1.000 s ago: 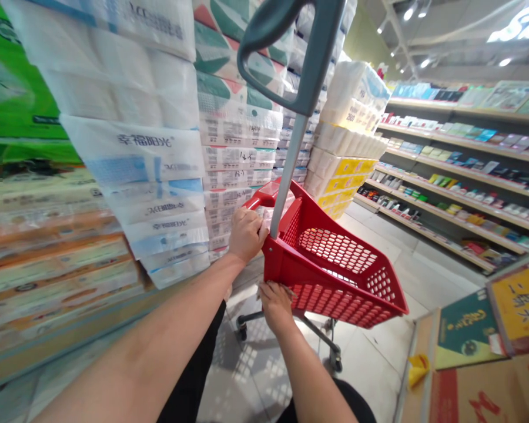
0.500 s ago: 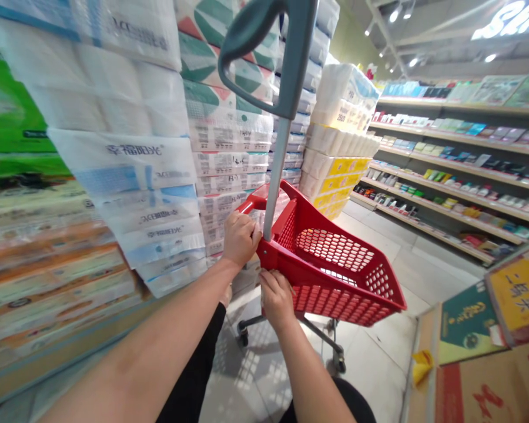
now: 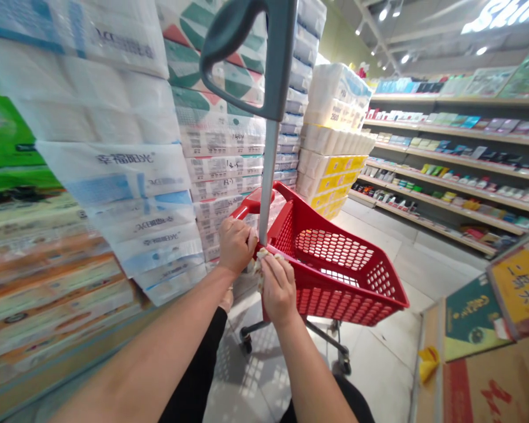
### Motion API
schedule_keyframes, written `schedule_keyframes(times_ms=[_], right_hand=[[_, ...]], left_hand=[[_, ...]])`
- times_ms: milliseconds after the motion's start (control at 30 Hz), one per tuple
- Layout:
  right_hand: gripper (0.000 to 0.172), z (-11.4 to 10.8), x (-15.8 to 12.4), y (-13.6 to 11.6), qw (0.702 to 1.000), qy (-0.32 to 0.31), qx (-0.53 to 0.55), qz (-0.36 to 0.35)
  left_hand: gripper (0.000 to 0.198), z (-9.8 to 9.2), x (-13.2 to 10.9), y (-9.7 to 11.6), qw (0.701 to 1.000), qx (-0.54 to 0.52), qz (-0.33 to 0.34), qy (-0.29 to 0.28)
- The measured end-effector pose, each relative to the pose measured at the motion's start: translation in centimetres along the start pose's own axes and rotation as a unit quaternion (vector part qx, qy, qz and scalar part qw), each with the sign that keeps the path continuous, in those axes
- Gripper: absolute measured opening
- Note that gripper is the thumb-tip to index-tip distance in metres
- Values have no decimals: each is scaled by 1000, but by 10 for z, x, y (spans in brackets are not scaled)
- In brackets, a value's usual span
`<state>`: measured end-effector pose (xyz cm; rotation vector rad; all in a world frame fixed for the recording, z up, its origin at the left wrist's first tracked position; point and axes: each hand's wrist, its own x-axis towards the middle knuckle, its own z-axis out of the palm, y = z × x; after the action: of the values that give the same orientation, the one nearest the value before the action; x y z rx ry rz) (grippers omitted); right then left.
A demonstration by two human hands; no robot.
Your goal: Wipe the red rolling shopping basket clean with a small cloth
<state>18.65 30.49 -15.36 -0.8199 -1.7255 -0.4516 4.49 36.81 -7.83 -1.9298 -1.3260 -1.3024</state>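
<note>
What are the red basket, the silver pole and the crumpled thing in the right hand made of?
The red basket looks like smooth, slightly shiny plastic: its holes seem molded in. The silver pole looks like metal, with its even gray sheen. The pale crumpled thing in the right hand is probably soft cloth, since it folds, but could be paper.

Under my fingers (image 3: 280,271), the cloth (image 3: 259,267) looks matt and wrinkled. The basket (image 3: 311,272) right of centre is glossy plastic, its pole (image 3: 268,176) smooth, greyish metal.

Ceiling spotlights (image 3: 405,59) shine brightly, dappled shadows (image 3: 247,371) mark the floor (image 3: 403,332), and packs (image 3: 48,294) at far left blur.
</note>
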Motion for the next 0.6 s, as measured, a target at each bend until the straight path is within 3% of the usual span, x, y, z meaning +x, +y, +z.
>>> schedule_keyframes(times_ms=[333,500,600], right_hand=[[36,-16,25,8,985,24,-37,169],[40,-18,28,7,989,-5,-27,148],[35,-31,25,26,985,-19,-11,170]], left_hand=[[31,3,-1,3,1000,-7,-6,-6],[33,4,1,9,1000,3,-12,6],[32,5,1,9,1000,6,5,-2]])
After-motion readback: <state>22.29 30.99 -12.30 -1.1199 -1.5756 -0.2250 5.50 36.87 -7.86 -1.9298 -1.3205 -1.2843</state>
